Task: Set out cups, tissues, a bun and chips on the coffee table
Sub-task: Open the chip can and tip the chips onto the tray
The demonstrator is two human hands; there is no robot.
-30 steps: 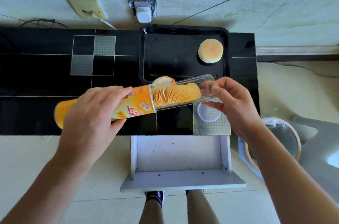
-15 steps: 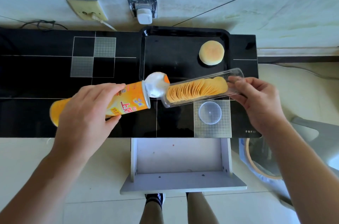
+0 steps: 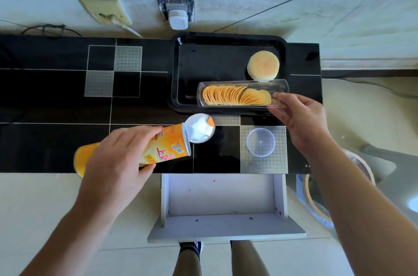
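My left hand (image 3: pixel 117 160) grips an orange chip can (image 3: pixel 167 147), held on its side over the black coffee table (image 3: pixel 56 106), its foil seal (image 3: pixel 200 127) peeled open. My right hand (image 3: pixel 300 122) pinches the right end of a clear plastic sleeve (image 3: pixel 278 88) full of stacked chips (image 3: pixel 235 96). The sleeve lies across the front of the black tray (image 3: pixel 226 37). A round bun (image 3: pixel 263 67) sits in the tray's far right corner, just behind the sleeve. A clear plastic lid (image 3: pixel 260 142) lies on the table near the front edge.
An open white drawer (image 3: pixel 221 196) juts out under the table, above my legs. On the wall behind are a socket with a plug (image 3: pixel 108 14) and a white charger (image 3: pixel 178 19). A round basin (image 3: pixel 352 189) stands on the floor at right.
My right hand has pulled the chip sleeve fully out of the can and carried it back onto the tray. My left hand has drawn the can toward the table's front edge.
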